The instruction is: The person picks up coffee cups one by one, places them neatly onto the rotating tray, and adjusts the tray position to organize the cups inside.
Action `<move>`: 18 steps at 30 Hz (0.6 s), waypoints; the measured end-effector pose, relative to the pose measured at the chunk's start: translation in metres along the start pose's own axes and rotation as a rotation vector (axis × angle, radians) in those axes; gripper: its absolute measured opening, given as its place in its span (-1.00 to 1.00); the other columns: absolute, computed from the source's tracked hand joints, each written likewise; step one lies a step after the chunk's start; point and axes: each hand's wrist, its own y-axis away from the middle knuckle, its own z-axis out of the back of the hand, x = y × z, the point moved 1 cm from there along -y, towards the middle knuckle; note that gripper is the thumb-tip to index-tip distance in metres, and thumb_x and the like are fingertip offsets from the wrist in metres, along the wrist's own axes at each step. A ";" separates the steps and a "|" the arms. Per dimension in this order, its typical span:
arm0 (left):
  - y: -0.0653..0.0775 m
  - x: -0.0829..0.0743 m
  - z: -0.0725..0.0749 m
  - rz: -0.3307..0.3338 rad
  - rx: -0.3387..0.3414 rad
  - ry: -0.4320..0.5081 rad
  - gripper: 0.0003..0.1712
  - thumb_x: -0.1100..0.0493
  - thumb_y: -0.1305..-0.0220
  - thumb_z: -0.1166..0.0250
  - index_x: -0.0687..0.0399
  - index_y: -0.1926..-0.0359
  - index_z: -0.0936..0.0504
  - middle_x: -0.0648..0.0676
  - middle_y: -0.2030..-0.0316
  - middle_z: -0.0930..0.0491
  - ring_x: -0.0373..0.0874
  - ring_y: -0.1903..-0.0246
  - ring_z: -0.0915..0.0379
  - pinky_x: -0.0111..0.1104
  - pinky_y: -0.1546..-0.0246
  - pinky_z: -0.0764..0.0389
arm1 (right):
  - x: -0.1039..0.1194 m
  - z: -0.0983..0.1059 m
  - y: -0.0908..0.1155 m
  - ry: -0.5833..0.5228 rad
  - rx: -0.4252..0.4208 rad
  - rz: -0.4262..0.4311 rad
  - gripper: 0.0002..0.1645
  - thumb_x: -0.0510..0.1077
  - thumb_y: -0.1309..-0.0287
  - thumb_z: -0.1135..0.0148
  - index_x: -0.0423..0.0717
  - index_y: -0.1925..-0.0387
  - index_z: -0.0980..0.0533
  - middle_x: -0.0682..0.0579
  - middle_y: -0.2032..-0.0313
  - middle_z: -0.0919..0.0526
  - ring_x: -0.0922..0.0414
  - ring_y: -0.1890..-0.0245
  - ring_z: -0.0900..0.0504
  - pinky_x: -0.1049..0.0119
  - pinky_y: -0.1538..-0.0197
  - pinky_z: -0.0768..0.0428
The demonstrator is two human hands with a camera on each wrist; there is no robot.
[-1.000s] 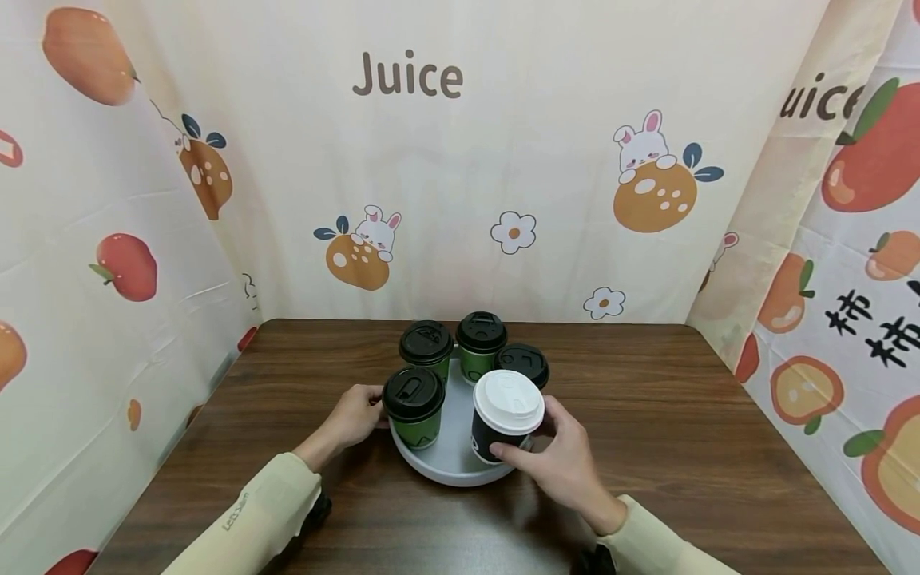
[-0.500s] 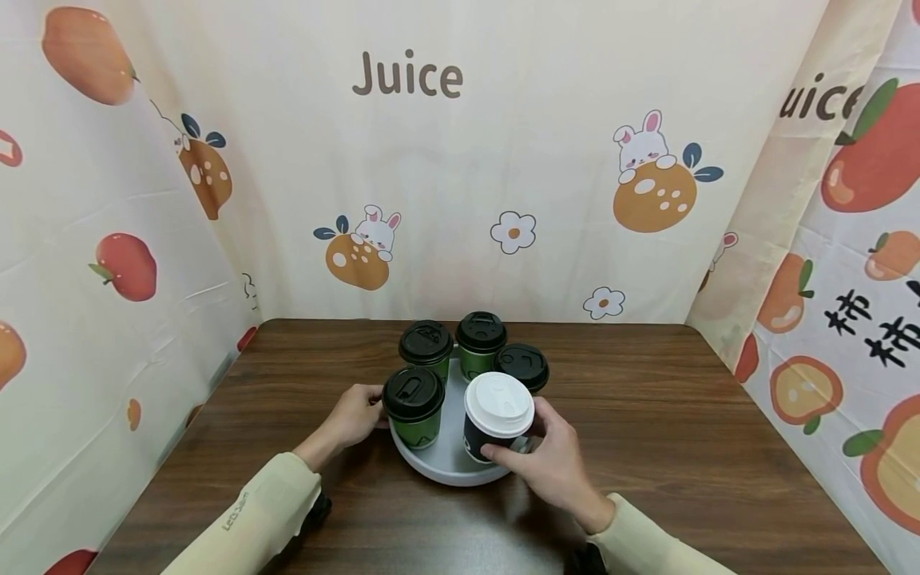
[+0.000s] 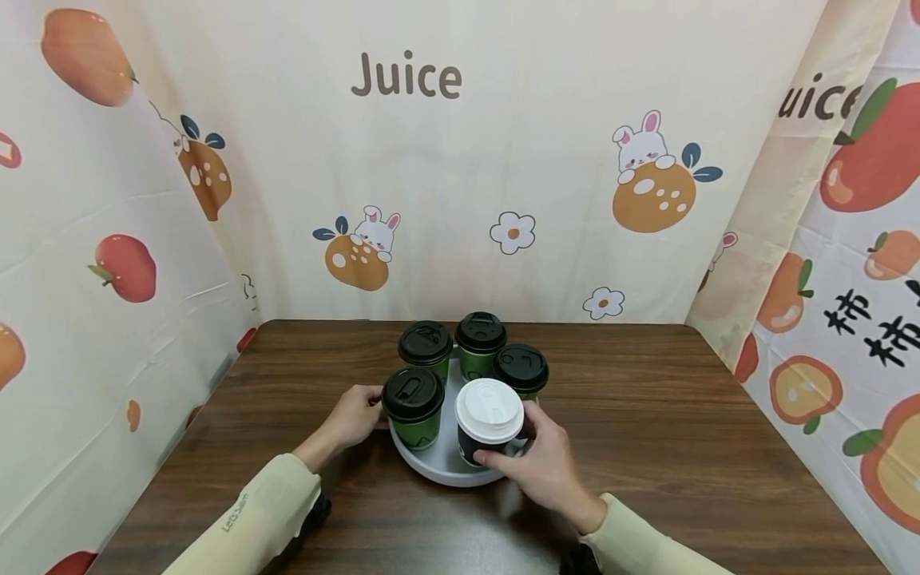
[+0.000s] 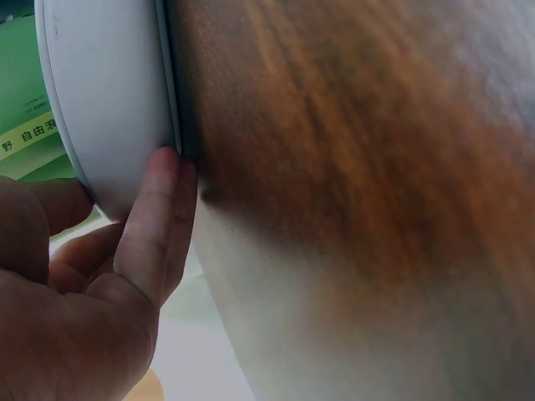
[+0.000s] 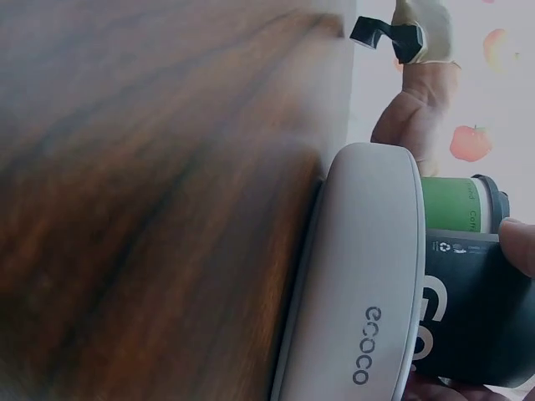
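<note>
A black paper coffee cup with a white lid (image 3: 490,409) stands upright at the front right of a round, pale grey tray (image 3: 440,469). My right hand (image 3: 545,465) grips this cup low on its right side, thumb in front. In the right wrist view, the dark cup (image 5: 468,305) rises just behind the tray's wall. My left hand (image 3: 354,415) holds the tray's left edge, with the thumb up at the rim and fingers against the side wall in the left wrist view. Beside it on the tray is a green cup with a black lid (image 3: 414,407).
More green cups with black lids share the tray: one at the back left (image 3: 426,343), one at the back (image 3: 481,343) and one at the right (image 3: 521,369). Brown wooden table (image 3: 647,431) surrounds the tray, with a fruit-print curtain (image 3: 431,160) behind it.
My right hand has moved the white-lidded cup left and slightly toward me on the tray, uncovering more of the green cup at the right. The left hand has stayed at the tray's edge.
</note>
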 end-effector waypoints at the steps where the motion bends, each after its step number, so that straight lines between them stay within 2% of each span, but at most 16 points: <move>1: 0.000 0.000 0.000 -0.004 0.003 0.001 -0.69 0.35 -0.55 -0.11 0.35 -0.17 -0.65 0.24 0.04 -0.70 -0.01 0.18 -0.71 -0.23 0.19 -0.75 | 0.000 0.000 0.000 0.007 0.001 0.004 -0.21 0.01 0.35 -0.81 0.12 -0.02 -0.59 0.25 0.19 -0.72 0.23 0.18 -0.64 0.16 0.09 -0.64; 7: 0.000 0.000 0.000 -0.003 0.002 0.001 -0.69 0.34 -0.56 -0.10 0.34 -0.15 -0.66 0.22 0.07 -0.71 -0.01 0.18 -0.71 -0.23 0.19 -0.75 | 0.001 -0.002 0.001 0.044 0.015 0.001 -0.23 0.06 0.38 -0.81 0.14 0.03 -0.60 0.30 0.25 -0.71 0.27 0.20 -0.65 0.15 0.06 -0.61; 11: -0.001 0.000 -0.001 0.010 -0.010 0.007 -0.70 0.34 -0.55 -0.11 0.32 -0.15 -0.67 0.20 0.07 -0.71 -0.02 0.19 -0.71 -0.25 0.19 -0.75 | 0.001 -0.003 0.001 0.062 0.035 0.006 -0.23 0.07 0.39 -0.81 0.14 0.03 -0.60 0.33 0.23 -0.72 0.28 0.16 -0.67 0.15 0.01 -0.60; 18: 0.000 0.001 -0.001 -0.007 -0.005 0.009 -0.68 0.36 -0.54 -0.10 0.39 -0.17 -0.64 0.26 0.03 -0.70 0.00 0.16 -0.70 -0.21 0.18 -0.76 | 0.000 -0.002 0.001 0.100 0.066 -0.007 -0.16 0.11 0.40 -0.81 0.19 -0.04 -0.59 0.39 0.15 -0.72 0.32 0.07 -0.66 0.16 -0.09 -0.60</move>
